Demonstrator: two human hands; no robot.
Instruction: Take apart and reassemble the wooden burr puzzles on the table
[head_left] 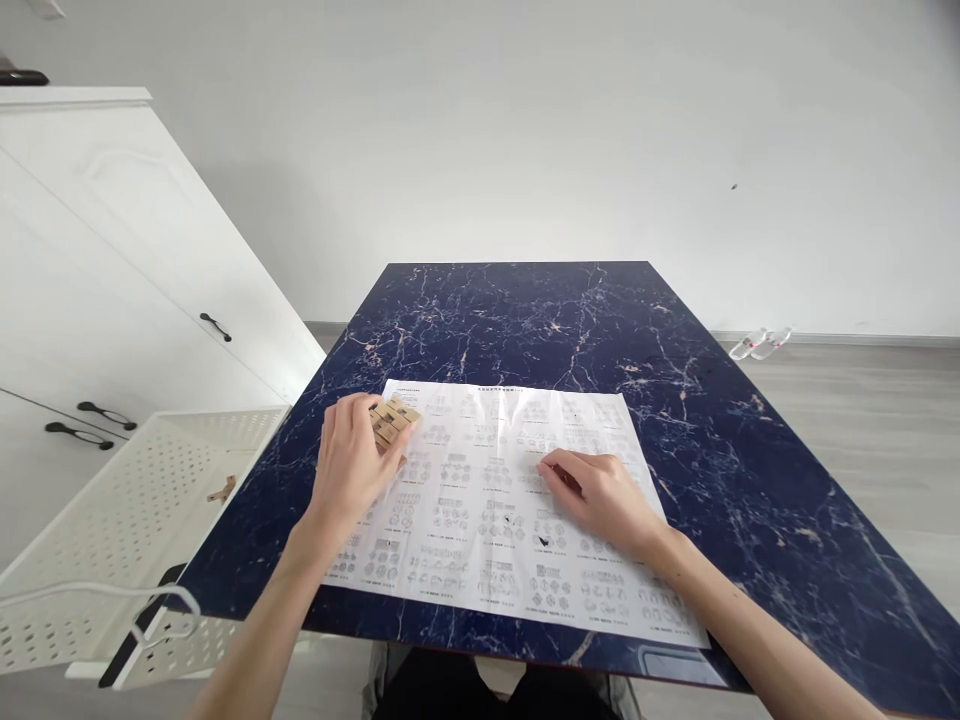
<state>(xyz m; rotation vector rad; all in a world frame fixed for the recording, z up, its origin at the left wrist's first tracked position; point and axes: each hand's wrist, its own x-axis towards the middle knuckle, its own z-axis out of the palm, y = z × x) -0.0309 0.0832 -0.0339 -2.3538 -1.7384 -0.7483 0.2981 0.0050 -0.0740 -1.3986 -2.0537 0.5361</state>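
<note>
Clear bottles [771, 344] (two) near the wall [540, 130].

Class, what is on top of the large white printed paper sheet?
The left hand holds a tan wooden slotted block at the upper-left edge of the sheet; the right hand lies over its right half. What lies beneath them is covered.

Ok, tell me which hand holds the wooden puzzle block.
The left hand: it grips the wooden puzzle block, whereas the right hand lies curled on the printed diagram sheet, no block showing in it.
</note>
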